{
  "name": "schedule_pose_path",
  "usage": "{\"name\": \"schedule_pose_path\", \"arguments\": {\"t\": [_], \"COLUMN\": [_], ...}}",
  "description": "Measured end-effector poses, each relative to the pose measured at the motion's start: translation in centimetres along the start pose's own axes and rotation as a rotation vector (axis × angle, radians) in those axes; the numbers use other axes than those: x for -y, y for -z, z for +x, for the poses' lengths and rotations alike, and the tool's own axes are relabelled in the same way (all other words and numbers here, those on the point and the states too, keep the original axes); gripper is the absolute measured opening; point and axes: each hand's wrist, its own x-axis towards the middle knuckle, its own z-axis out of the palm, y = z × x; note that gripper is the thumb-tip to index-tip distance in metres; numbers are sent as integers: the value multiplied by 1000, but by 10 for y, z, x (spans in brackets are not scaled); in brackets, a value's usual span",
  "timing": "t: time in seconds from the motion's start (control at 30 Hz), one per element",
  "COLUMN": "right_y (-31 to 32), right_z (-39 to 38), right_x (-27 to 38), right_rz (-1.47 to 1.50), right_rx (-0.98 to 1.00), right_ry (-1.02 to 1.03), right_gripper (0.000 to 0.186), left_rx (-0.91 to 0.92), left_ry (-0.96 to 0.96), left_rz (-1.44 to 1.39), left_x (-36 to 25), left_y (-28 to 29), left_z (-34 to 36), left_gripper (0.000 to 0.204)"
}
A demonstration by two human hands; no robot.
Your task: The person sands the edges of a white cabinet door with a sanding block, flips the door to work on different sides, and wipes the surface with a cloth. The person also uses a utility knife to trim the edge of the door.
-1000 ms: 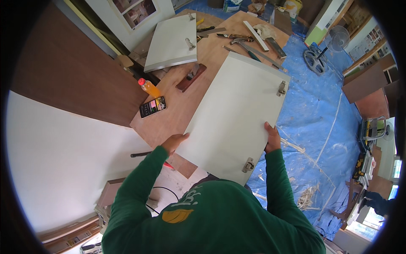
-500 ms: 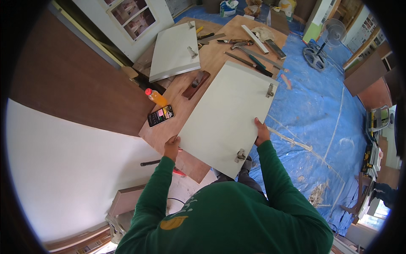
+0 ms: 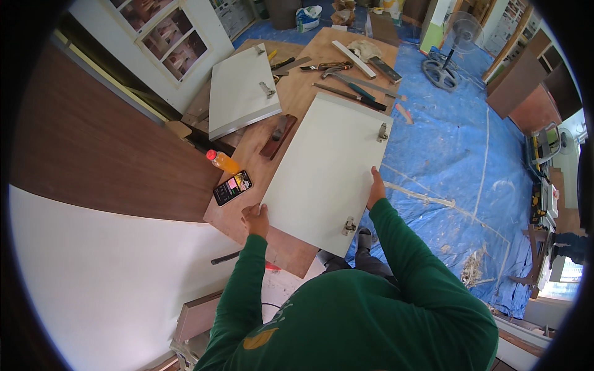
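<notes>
**Flanking one panel (image 3: 315,176): two hands, two hinges**

From where I stand, the single white panel in use lies face up over the wooden table (image 3: 291,250), in front of the person, its right side reaching past the table's edge above the blue sheet (image 3: 451,148). Two hinges sit along its right edge, an upper hinge (image 3: 383,132) and a lower hinge (image 3: 349,226). The left hand (image 3: 255,221) is half open at the left edge, thumb against it; whether it grips, I cannot tell. The right hand (image 3: 377,187) is curled on the right edge between the two hinges and has hold of the panel, thumb uppermost, fingers hidden.

Beyond and to the left is one second panel (image 3: 238,93), also bearing two hinges. Between the two panels lies one plane (image 3: 279,136). Nearer the left hand are one orange bottle (image 3: 223,162), red-capped, and one phone (image 3: 233,188), screen lit, just beside it. Past the far edge of the held panel are one hammer (image 3: 333,73) and one white strip (image 3: 353,59). One fan (image 3: 465,32) stands on the sheet, well apart from the table.
</notes>
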Motion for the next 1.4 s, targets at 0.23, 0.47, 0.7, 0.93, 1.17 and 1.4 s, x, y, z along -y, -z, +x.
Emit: {"name": "schedule_pose_path", "arguments": {"t": [0.23,0.47,0.7,0.93,1.17,1.4], "right_y": [-8,15,27,11,-181,-209], "right_z": [12,23,-31,61,254,363], "right_x": [-19,-12,79,241,309,242], "right_rz": [28,-247,-1029,-1596,-2084,-2238], "right_rx": [-80,-27,-491,-11,335,438], "right_ry": [95,109,454,966,733,729], "right_gripper": [73,88,58,43,26,37], "left_rx": [82,-14,-151,-108,-181,-171], "left_ry": [150,71,-247,-422,-321,-146], "left_rz": [115,57,-181,-342,-52,247], "left_x": [-36,-31,-19,-120,-242,-256], "left_y": [19,14,32,-25,-113,-139], "left_z": [3,-1,-45,-12,42,56], "left_gripper": [49,46,23,17,66,67]}}
